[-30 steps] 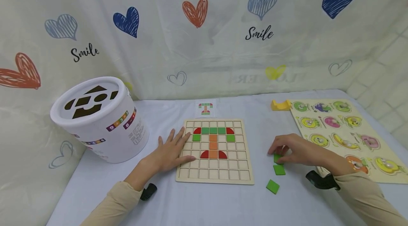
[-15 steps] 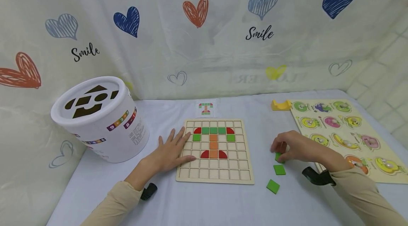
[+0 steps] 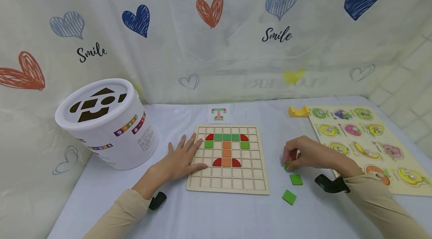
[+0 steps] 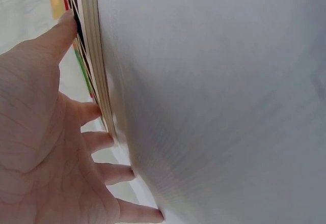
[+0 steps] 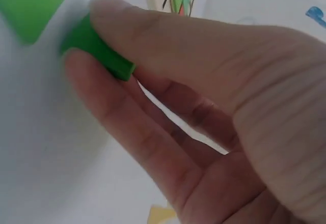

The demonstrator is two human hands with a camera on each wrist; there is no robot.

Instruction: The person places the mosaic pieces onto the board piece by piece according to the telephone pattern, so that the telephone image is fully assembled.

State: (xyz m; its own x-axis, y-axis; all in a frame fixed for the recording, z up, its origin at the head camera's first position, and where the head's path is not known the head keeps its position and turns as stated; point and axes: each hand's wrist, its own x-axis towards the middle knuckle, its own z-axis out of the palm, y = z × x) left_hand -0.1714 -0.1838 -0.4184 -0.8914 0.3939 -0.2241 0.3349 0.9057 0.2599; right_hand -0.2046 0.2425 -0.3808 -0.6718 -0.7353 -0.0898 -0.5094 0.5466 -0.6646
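Note:
Between thumb and fingers, my right hand [image 3: 305, 153] pinches a green square tile [image 5: 99, 51], tilted up on edge, just over the cloth. Two more green tiles lie flat close by, one [image 3: 296, 179] beneath the hand and one [image 3: 289, 197] nearer me. My left hand [image 3: 180, 160] rests spread on the left edge of a wooden grid board [image 3: 236, 184]; its thumb and some fingertips touch the board. Red, green and orange pieces form a T-like figure in the grid, including an orange square [image 3: 227, 153]. Behind the board lies a small pattern card [image 3: 218, 114] with a similar figure.
A white bucket [image 3: 108, 130] with shaped holes in its lid stands at the left. On the right lies a fruit puzzle board [image 3: 351, 141], with a yellow arched block [image 3: 299, 111] at its far left corner. A heart-printed curtain [image 3: 236, 59] hangs behind.
My right hand has lifted and tilted the farthest green tile, shifting slightly left with it. The left hand stays on the board. The head view has shifted a little.

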